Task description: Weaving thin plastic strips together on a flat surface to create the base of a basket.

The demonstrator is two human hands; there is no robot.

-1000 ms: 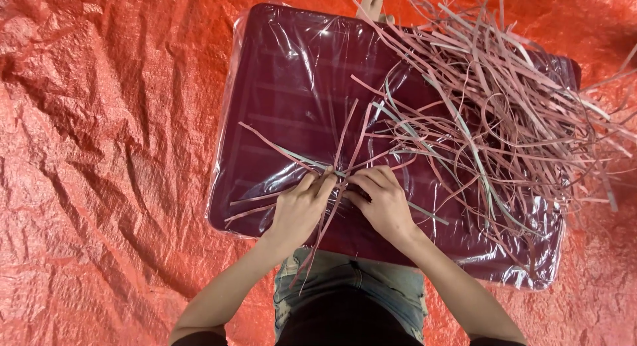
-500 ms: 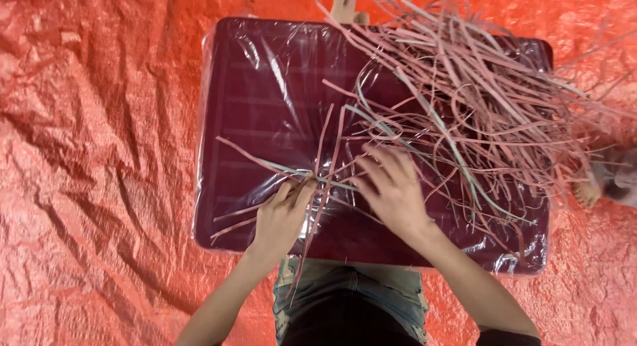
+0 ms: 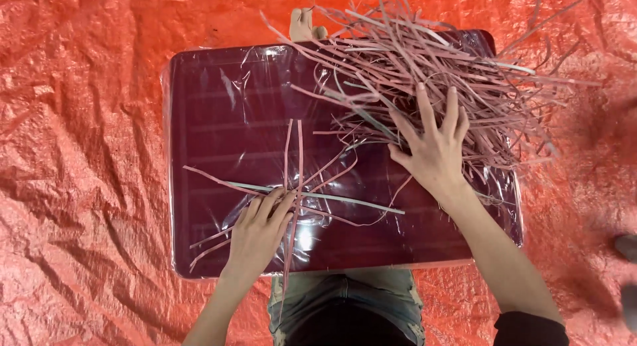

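1. We open on the orange tarp (image 3: 79, 187), crinkled and shiny, filling the view from edge to edge.

2. On it lies the dark maroon tray (image 3: 219, 107), wrapped in clear plastic film (image 3: 239, 87) that glints near the 11 o'clock corner. Its long side runs 9 to 3 o'clock.

3. At 1 to 2 o'clock on the tray we have the loose pile of pink strips (image 3: 424, 61), a tangled heap spilling past the far and right rims. Most strips run roughly from 10 o'clock toward 4 o'clock, ends fanning out.

4. Our right hand (image 3: 434, 150) lies flat on the near edge of that pile, fingers spread wide and pointing to 12 o'clock. It presses down on the strips; nothing is pinched that we can see. This is plainly the hand nearer the heap.

5. Our left hand (image 3: 259, 230) sits at 7 o'clock on the tray, fingers loosely together, resting on a small crossed bundle of strips (image 3: 298, 187). Whether it pinches a strip or only pins it down we cannot tell.

6. That small bundle crosses just at the left fingertips: some strips run 12 to 6 o'clock, others, with a pale green strip (image 3: 345, 201), reach out toward 3 o'clock. The big pile lies at 2 o'clock from it, apart.

7. Smallest of all, a bare foot (image 3: 302, 24) peeks past the far rim at 12 o'clock.
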